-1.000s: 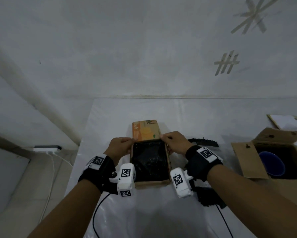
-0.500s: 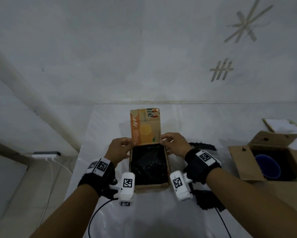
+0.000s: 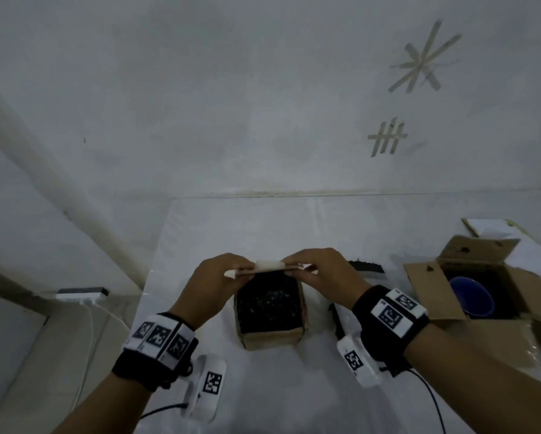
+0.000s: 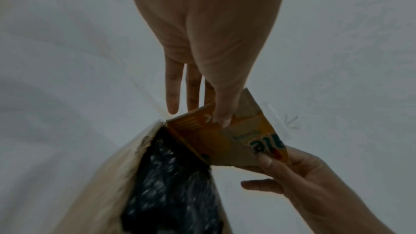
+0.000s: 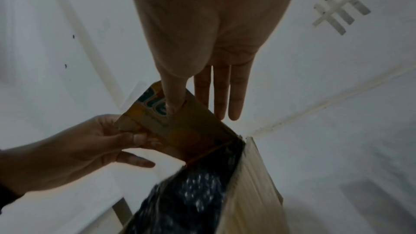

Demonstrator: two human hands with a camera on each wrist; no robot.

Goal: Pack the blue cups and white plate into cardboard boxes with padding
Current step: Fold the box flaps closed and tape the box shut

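A small cardboard box (image 3: 270,336) stands mid-table, filled to the top with black bubble-wrap padding (image 3: 269,303). Its orange printed far flap (image 3: 264,270) is raised and appears edge-on in the head view. My left hand (image 3: 242,270) pinches the flap's left corner, thumb on the printed face (image 4: 221,118). My right hand (image 3: 291,266) pinches the right corner the same way, thumb on the print (image 5: 173,106). A blue cup (image 3: 471,297) sits in a second open cardboard box (image 3: 432,289) on the right. No white plate is in view.
Black padding pieces lie behind the small box (image 3: 366,267) and under my right wrist (image 3: 336,317). A flat carton piece (image 3: 494,228) lies at the far right. A power strip (image 3: 81,294) sits on the floor to the left. The wall rises just behind the table.
The orange flap has swung up from lying flat behind the box to standing edge-on over its far rim. Both hands rose and came closer together with it.
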